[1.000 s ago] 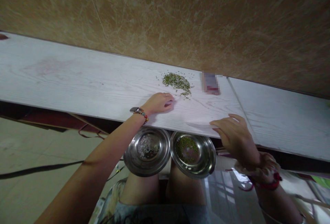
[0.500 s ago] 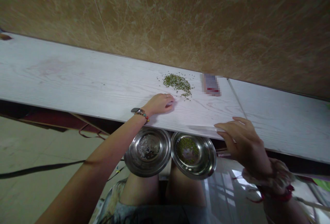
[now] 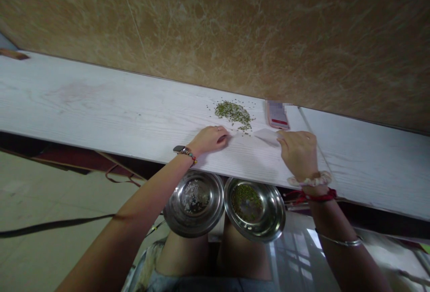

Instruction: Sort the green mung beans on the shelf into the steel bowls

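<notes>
My right hand pinches a thin white piece of paper just above the white wooden surface. The paper's tip points left, close to a spread pile of green mung beans with some pale grains among them. My left hand rests on the surface in front of the pile, its fingers curled inward; what they hold, if anything, is hidden. Below the front edge, a steel bowl with white rice-like grains sits beside a second steel bowl with green mung beans. Both are over the thighs.
A phone lies to the right of the pile, near the brown marbled wall. The narrow white tabletop runs along that wall. At its far left end is a brown object. A dark strap hangs at the left.
My right hand first drew back toward the front edge, then moved forward and left with the paper, up near the pile. My left hand has stayed in place; the view has shifted slightly.
</notes>
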`<state>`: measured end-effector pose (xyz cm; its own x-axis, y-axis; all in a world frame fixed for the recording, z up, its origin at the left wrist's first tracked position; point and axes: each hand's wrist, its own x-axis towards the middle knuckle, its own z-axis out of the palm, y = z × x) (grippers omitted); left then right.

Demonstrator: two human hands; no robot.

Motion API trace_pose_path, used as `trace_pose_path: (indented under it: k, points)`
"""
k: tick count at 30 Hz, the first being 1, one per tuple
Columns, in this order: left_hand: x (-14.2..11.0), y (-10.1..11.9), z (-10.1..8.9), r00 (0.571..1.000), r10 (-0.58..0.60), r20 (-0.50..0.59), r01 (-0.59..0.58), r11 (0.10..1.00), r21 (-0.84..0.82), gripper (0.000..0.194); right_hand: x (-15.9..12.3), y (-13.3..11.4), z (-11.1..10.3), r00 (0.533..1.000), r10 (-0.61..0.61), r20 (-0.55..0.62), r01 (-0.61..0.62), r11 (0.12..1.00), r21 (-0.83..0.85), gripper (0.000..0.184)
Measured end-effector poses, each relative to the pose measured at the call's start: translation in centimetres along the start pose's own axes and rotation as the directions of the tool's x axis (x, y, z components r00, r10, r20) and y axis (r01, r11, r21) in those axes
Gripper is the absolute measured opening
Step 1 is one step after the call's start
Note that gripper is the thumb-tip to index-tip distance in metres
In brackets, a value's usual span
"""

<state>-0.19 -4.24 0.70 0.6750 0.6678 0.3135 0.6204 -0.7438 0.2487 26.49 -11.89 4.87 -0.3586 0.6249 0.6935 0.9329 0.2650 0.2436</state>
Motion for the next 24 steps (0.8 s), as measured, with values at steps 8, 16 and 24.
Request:
trace_pose_path:
  k: [8,16,24]
  points:
    - [0.1,0.3,-0.2,1.0,-0.016,-0.001,0.016,1.0,0.018,0.017,-0.2,-0.2,0.0,1.0,-0.013,0.021,0.013,1.0,0.024,0.021]
    - [0.0,0.1,-0.1,1.0,-0.016,-0.005,0.016,1.0,0.007,0.015,-0.2,-0.7,0.0,0.999,-0.019,0.028,0.018,0.999,0.027,0.023]
    - [0.0,-0.4,0.3,1.0,0.01,-0.023,-0.011,1.0,-0.005,0.017,0.2,-1.1,0.0,0.998,0.009,0.068,-0.011,1.0,0.025,0.024]
